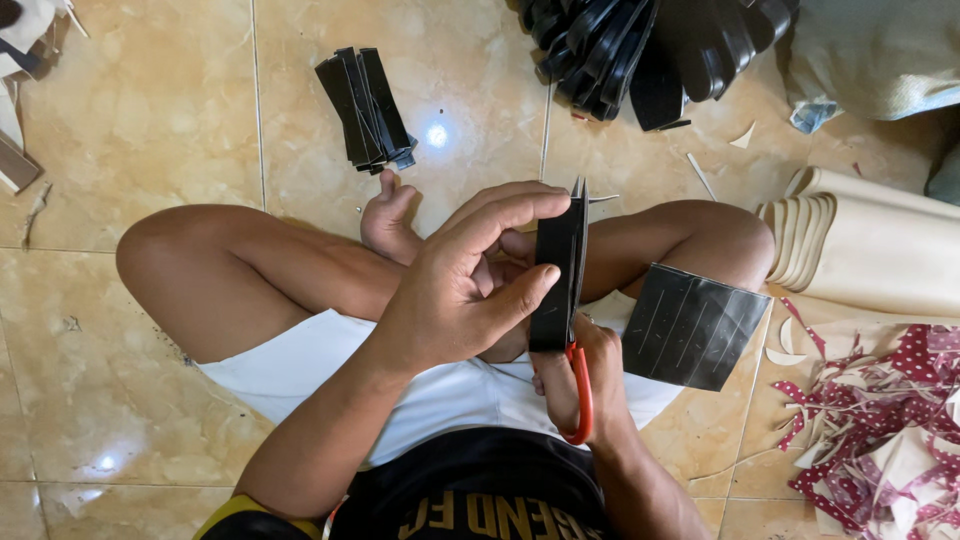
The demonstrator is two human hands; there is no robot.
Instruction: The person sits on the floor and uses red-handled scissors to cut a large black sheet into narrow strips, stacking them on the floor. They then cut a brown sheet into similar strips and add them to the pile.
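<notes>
My left hand [465, 285] pinches a narrow black strip of sheet material [553, 285], held upright over my crossed legs. My right hand [585, 375] grips red-handled scissors [580, 395], whose blades run up along the strip's right edge to its top. A larger black sheet with scored lines [690, 325] rests on my right thigh. A small stack of cut black strips [365, 108] lies on the tiled floor beyond my foot.
A heap of black sole-shaped pieces [640, 50] lies at the top. Cream sheet rolls and cut cream pieces [860, 245] sit at the right. Red dotted scraps [880, 420] litter the lower right. Beige floor tiles [130, 130] surround me.
</notes>
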